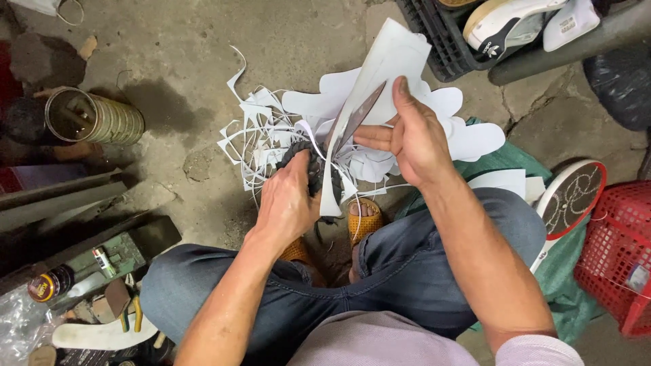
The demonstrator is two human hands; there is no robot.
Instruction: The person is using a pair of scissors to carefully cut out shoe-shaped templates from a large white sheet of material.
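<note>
Gripping the scissors (pixel 339 139) by wrapped handles, the left hand (pixel 288 203) is closed; blades slant up-right, away from it, into the white sheet (pixel 390 64) pinched by the right hand (pixel 410 139)

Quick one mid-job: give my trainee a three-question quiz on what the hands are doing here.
1. True or false: the left hand grips the scissors by wrapped handles.
2. The right hand holds: A) a tin can, B) a white sheet, C) a red basket.
3. What lies on the floor beneath the hands?

Key: 1 true; 2 B; 3 white offcuts.
</note>
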